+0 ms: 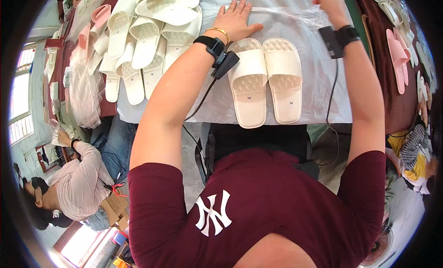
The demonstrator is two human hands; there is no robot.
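A pair of cream slide slippers [266,81] lies side by side, soles down, on a table covered with clear plastic [318,83]. My left hand [236,19] rests flat with fingers spread on a stack of clear plastic bags [281,14] just behind the slippers. At the far edge, my right hand [328,4] is closed on the top clear bag and lifts its edge. Each wrist carries a black band with a small device and a cable.
A heap of white slippers [147,37] fills the table to the left, with pink ones [99,16] beyond. More pink slippers [399,60] lie on a dark red surface at right. Another person [78,180] sits low at the left.
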